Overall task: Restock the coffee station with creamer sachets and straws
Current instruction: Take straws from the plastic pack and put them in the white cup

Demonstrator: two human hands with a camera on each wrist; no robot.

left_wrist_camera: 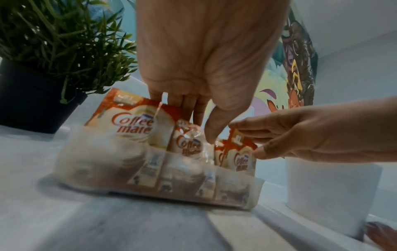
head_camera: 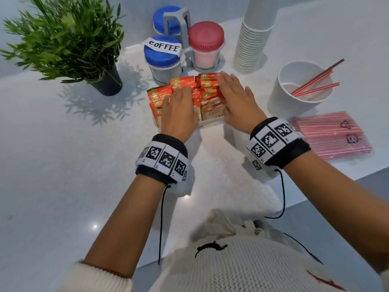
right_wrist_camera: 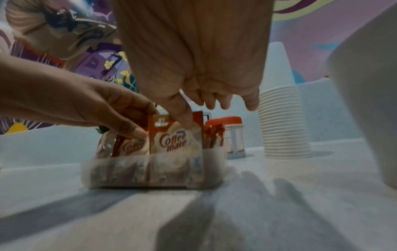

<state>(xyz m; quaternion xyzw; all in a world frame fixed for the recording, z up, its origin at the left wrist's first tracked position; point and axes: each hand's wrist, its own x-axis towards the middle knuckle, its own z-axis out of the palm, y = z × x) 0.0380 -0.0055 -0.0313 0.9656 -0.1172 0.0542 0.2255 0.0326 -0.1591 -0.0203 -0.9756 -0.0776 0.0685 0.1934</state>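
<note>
My left hand (head_camera: 179, 114) and right hand (head_camera: 237, 98) lie side by side on the upright creamer sachets (head_camera: 207, 95) packed in a clear tray (left_wrist_camera: 133, 171) on the table (head_camera: 63, 165), fingers loose and fairly straight, thumbs touching the sachet tops. Beyond my right hand, a white cup (head_camera: 299, 102) holds a few straws (head_camera: 315, 81), with a packet of straws (head_camera: 332, 135) beside that wrist.

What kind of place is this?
Probably a self-serve coffee corner: a blue-lidded jar labelled COFFEE, a tall stack of white paper cups, and a clear tray of orange creamer sachets on a white counter.
</note>
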